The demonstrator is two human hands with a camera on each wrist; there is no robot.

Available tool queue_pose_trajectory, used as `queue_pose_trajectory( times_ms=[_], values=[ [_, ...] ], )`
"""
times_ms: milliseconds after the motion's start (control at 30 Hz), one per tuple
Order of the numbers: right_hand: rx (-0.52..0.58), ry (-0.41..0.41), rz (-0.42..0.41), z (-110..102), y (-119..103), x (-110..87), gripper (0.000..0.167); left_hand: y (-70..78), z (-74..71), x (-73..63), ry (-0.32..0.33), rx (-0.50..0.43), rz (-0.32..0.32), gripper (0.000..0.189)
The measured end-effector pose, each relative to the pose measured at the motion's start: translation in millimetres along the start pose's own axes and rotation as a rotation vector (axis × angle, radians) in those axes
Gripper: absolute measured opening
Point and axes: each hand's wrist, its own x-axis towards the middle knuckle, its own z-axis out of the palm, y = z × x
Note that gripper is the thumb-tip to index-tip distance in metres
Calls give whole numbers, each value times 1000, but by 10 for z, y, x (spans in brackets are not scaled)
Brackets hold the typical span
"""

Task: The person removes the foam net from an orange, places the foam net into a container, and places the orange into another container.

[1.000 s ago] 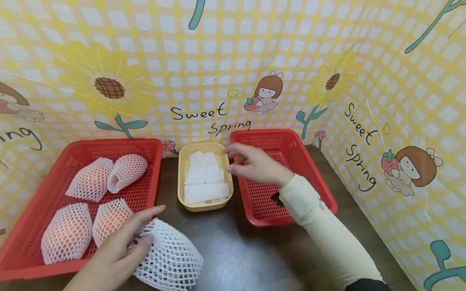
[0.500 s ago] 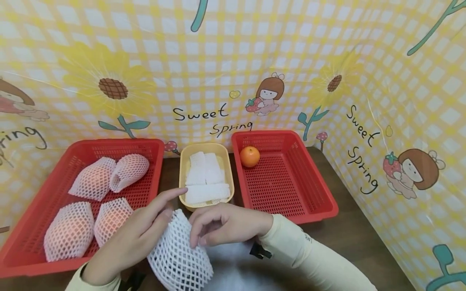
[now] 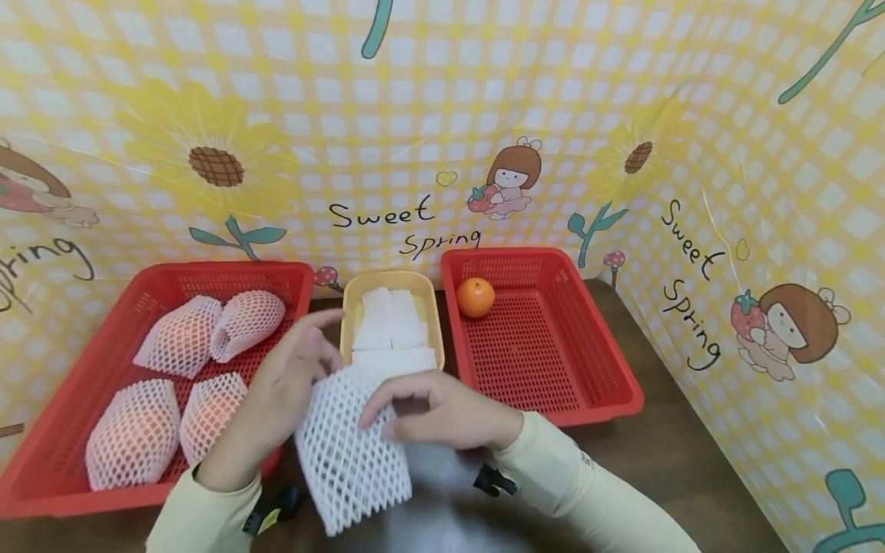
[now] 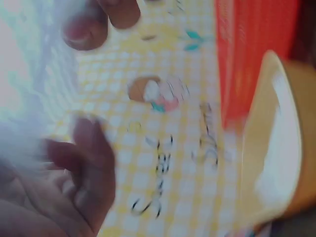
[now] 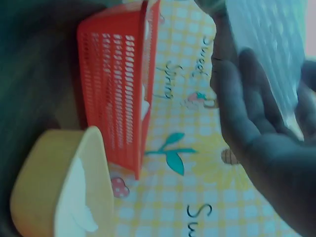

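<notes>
A white foam net sleeve [image 3: 353, 453] hangs between the two hands at the front of the table. No fruit colour shows through its mesh. The left hand [image 3: 293, 384] holds it at its upper left edge, fingers partly hidden behind. Bent fingers of the right hand [image 3: 439, 411] grip its right side. The right wrist view has the right hand [image 5: 266, 108] curled around the pale sleeve [image 5: 271, 44]. Blurred in the left wrist view, the left hand [image 4: 74, 182] has bent fingers beside a bright white patch of net.
A red basket [image 3: 51, 430] at left holds several net-wrapped fruits [image 3: 134, 434]. Behind the hands, a yellow tray [image 3: 433, 307] contains folded white net sleeves [image 3: 390, 319]. An orange [image 3: 475, 297] lies in the back left corner of the right red basket [image 3: 608, 361]. Checked cloth [image 3: 387, 115] hangs behind.
The right hand has come from over the right basket to the sleeve, uncovering the orange there. The sleeve has been raised and now looks flatter, with the left hand shifted up and right.
</notes>
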Motion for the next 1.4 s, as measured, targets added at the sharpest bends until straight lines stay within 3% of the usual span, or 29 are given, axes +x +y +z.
queue_pose_trajectory(
  times_ms=[167,267,367,467,533,600,767,967,1167,1300,1400],
  values=[
    [30,345,1,-145,-59,52,19,83,59,60,42,-309,-117,59],
    [48,495,-14,-298,-63,126,18,50,124,165,-20,-389,-163,66],
    [4,595,1,-463,-22,252,18,-28,224,359,-7,-422,-150,64],
    [-72,688,88,-595,54,392,20,-89,283,561,70,-280,-108,45],
    [-115,739,144,-667,120,477,21,-126,291,682,112,-134,-121,31],
    [-157,776,198,-721,159,555,23,-173,270,801,111,15,-149,28],
    [-318,790,329,-895,335,770,28,-386,205,1143,11,278,-219,42],
    [-562,690,541,-1098,812,1132,35,-837,217,1486,-175,524,-294,56],
    [-749,556,732,-1133,1207,1356,33,-1116,368,1610,-305,761,-286,56],
    [-874,474,726,-1074,1261,1412,18,-1196,446,1590,-313,911,-281,38],
    [-876,437,731,-1043,1277,1413,19,-1262,471,1561,-304,1008,-294,33]
  ],
)
